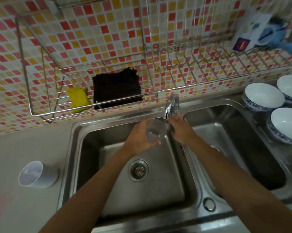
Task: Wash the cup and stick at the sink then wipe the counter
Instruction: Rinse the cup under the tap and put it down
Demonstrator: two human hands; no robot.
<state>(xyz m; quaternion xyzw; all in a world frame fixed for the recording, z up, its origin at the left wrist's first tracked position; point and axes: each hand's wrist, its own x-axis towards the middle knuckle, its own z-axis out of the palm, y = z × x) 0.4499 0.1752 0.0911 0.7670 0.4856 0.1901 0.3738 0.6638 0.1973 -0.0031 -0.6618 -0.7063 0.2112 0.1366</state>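
desk (15,207): second, opaque cup (38,174) stands left of sink (158,190), untouched.
left hand (140,137): fingers wrapped round clear cup (155,132), held over left basin under faucet (169,106).
right hand (180,130): fingers spread, reaching at faucet, holding nothing.
handling: cup looks light, stiff, slippery when wet; grip mid-wall.
stick: not seen.

The clear cup (154,131) covers the fingers of the left hand (140,137), and the fingertips of the right hand (181,130) are behind the faucet (169,106), so its grip cannot be told. The blue objects (275,36) on the wire rack (192,73) are blurred and cut by the right edge, as are two of the white bowls (263,96). The stick is not recognisable anywhere.
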